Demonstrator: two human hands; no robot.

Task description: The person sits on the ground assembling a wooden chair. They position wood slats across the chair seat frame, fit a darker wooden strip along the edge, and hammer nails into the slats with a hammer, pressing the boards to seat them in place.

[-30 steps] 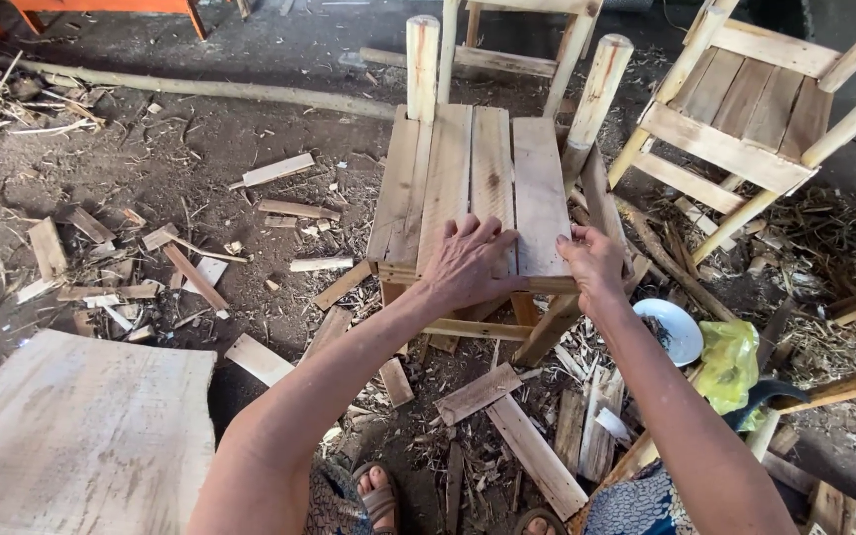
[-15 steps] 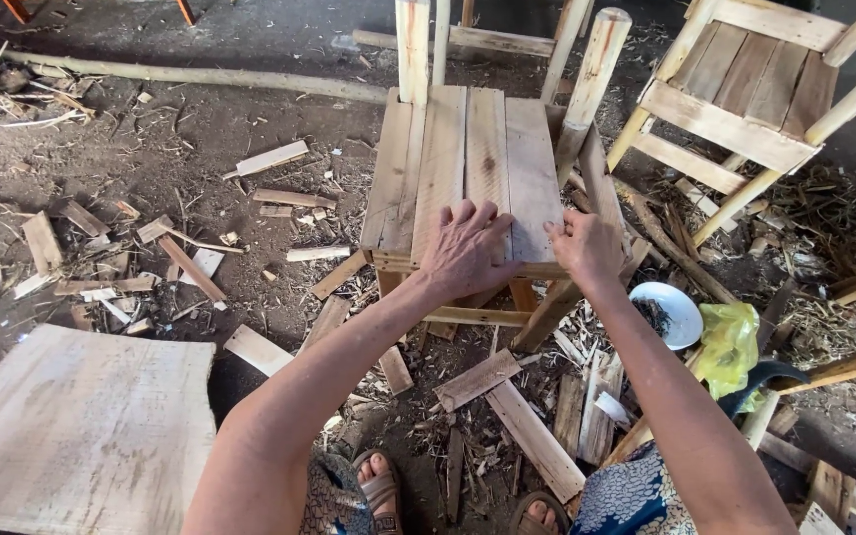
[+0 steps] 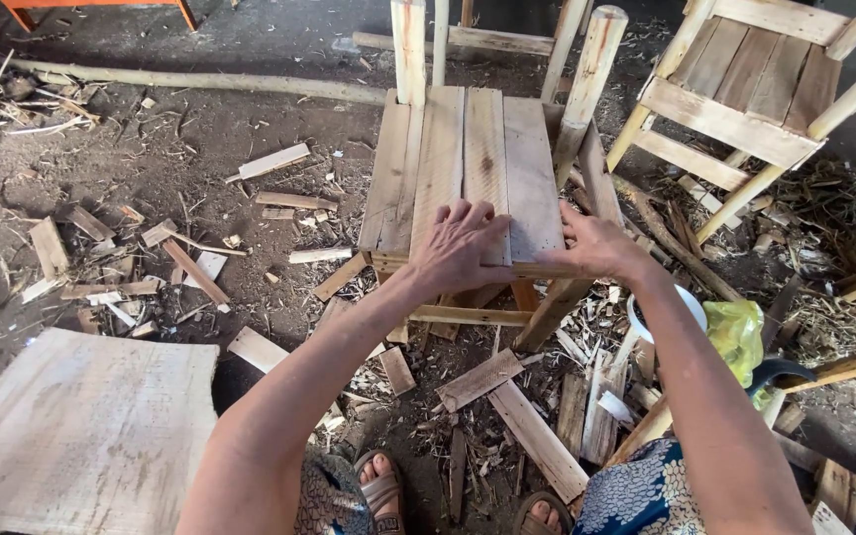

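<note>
Left hand [image 3: 463, 248] lies open, fingers spread flat on the front edge of a slatted wooden chair seat [image 3: 468, 168]. Right hand [image 3: 596, 243] rests open beside it on the same edge. Wood offcuts [image 3: 507, 396] litter the dirt floor [image 3: 200, 119] around.

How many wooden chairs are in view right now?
2: one chair under both hands, left hand and right hand on its seat; a second chair top right. More may be out of frame.
</note>
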